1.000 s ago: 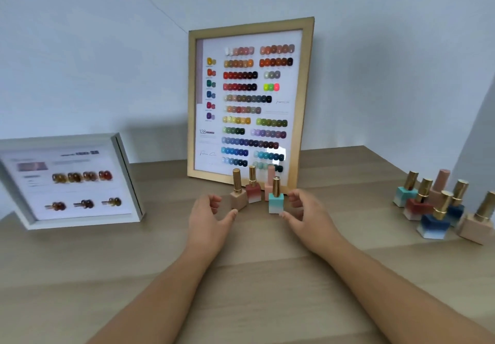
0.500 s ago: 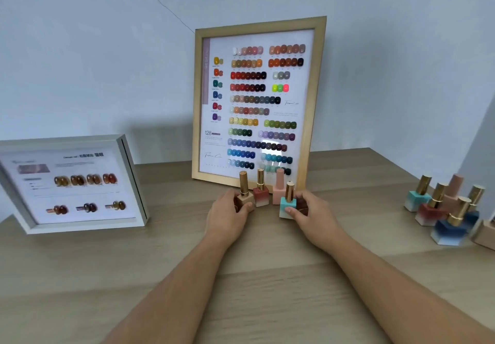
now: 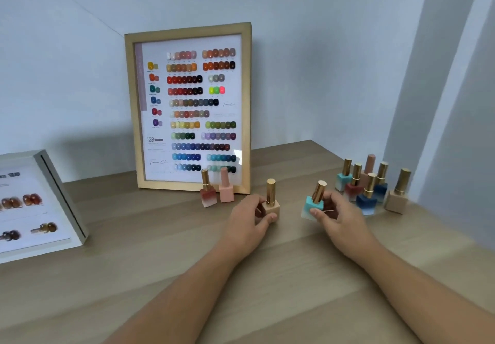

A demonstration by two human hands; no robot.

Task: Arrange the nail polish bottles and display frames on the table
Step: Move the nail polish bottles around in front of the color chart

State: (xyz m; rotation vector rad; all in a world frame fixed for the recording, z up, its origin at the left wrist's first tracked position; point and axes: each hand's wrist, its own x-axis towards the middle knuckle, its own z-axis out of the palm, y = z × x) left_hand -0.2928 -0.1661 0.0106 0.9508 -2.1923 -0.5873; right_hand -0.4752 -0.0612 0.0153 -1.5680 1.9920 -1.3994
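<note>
My left hand (image 3: 247, 219) grips a beige nail polish bottle (image 3: 271, 204) with a gold cap, upright on or just above the table. Tilted in my right hand (image 3: 336, 213) is a teal bottle (image 3: 312, 204) with a gold cap, lifted off the wood. A tall wooden frame (image 3: 248, 102) holding a colour chart leans on the wall behind. In front of it stand a red-brown bottle (image 3: 208, 196) and a pink bottle (image 3: 226, 189). A cluster of several bottles (image 3: 371, 185) stands to the right, close to my right hand.
A white display frame (image 3: 57, 191) with nail samples lies tilted at the left edge of the wooden table (image 3: 160, 263). Walls close the table at the back and at the right, just behind the bottle cluster.
Both hands closed on a bottle in front of the wooden frame and carried them to the right, toward the cluster. The red-brown and pink bottles stayed in place. The view shifted right.
</note>
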